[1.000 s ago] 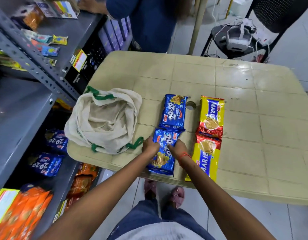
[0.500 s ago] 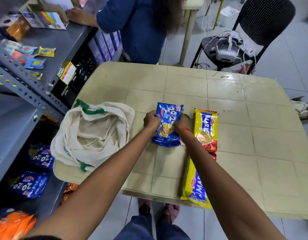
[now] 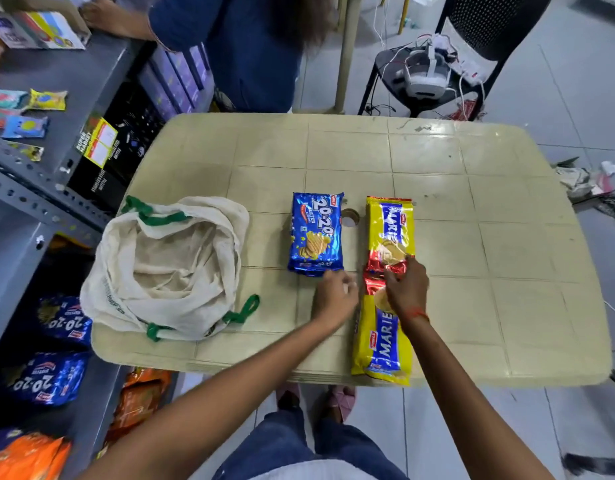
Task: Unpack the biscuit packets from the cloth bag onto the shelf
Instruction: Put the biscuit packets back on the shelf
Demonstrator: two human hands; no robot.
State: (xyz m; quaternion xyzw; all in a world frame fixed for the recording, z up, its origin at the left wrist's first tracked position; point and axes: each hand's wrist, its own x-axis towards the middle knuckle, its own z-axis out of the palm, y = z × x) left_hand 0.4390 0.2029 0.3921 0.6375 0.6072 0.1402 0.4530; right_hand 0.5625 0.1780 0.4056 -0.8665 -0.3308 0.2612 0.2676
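The cream cloth bag (image 3: 174,268) with green handles lies open and slack at the left of the table (image 3: 455,209). Two blue 20-20 biscuit packets (image 3: 316,233) lie stacked at the table's middle. To their right, two yellow Marie packets lie end to end, one far (image 3: 391,223) and one near (image 3: 382,344). My left hand (image 3: 333,296) hovers just below the blue stack, holding nothing. My right hand (image 3: 404,289) lies where the two Marie packets meet, fingers pinching at the red ends.
A grey metal shelf (image 3: 29,188) stands at the left, with blue 20-20 packets (image 3: 46,379) and orange packets (image 3: 25,455) on its lower levels. A person in blue (image 3: 250,46) stands beyond the table. A black chair (image 3: 472,46) holds a headset and cables.
The nearer blue packet was carried forward and laid on the other blue one. Both hands let go; my left drew back and my right moved over to the Marie packets.
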